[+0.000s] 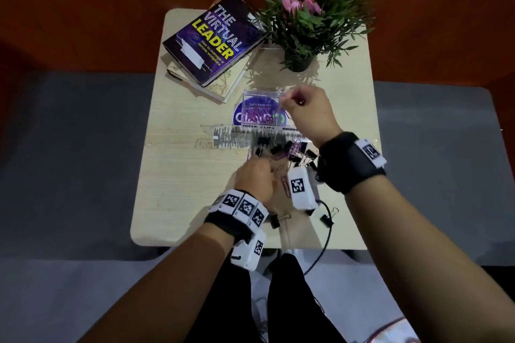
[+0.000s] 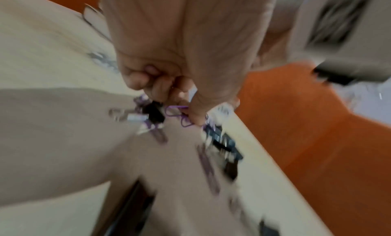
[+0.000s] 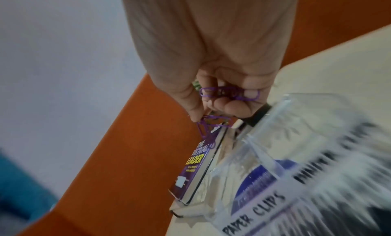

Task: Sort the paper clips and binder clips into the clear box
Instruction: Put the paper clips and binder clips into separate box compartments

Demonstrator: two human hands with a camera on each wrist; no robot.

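A clear box (image 1: 260, 108) stands mid-table, labelled "PAPER CLIPS" on its left section and holding several purple paper clips (image 1: 257, 117). My right hand (image 1: 302, 104) hovers above the box's right part and grips purple paper clips (image 3: 229, 93), with more hanging from the fingertips (image 3: 208, 127). The box (image 3: 296, 139) lies just below that hand. A heap of black binder clips (image 1: 295, 152) mixed with purple paper clips lies in front of the box. My left hand (image 1: 257, 172) is down at the heap's left side, pinching a purple paper clip (image 2: 180, 116).
A purple book (image 1: 214, 39) lies on another book at the back left. A potted plant (image 1: 306, 19) with pink flowers stands at the back right. Two stray binder clips (image 1: 278, 220) (image 1: 328, 217) lie near the table's front edge (image 1: 223, 245). A ruler (image 1: 223, 136) lies before the box.
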